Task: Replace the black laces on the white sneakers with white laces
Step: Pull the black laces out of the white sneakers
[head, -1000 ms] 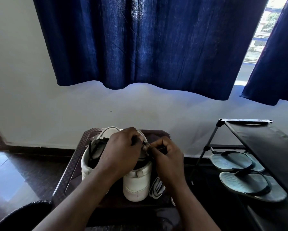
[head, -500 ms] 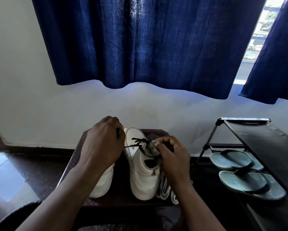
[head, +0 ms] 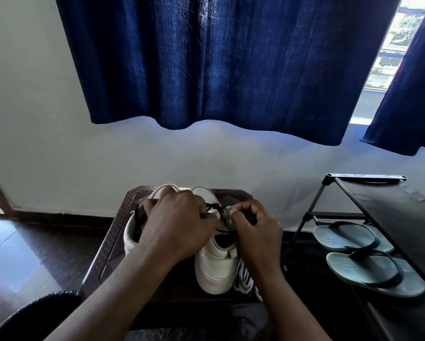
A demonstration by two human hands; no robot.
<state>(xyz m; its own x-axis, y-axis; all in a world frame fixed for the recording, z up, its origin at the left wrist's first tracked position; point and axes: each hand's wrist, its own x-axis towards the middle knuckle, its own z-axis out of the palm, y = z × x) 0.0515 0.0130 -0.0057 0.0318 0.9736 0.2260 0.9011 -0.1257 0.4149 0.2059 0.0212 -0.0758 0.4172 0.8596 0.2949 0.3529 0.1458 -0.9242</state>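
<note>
Fingers point(head: 239, 208) of left hand point(head: 179, 226) and right hand point(head: 257, 232) tight around the black lace point(head: 212, 206) atop one white sneaker point(head: 216, 265)

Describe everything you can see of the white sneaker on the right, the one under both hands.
The white sneaker looks like smooth leather, with a strap near the heel. It stands upright on the dark table, heel toward the camera, beside the other sneaker. The left hand and right hand pinch its black lace. White laces lie at its right.

Your light comes from the window point(head: 391, 45) at upper right, overexposed. Everything below sits dim, and the wide lens bends edges.
</note>
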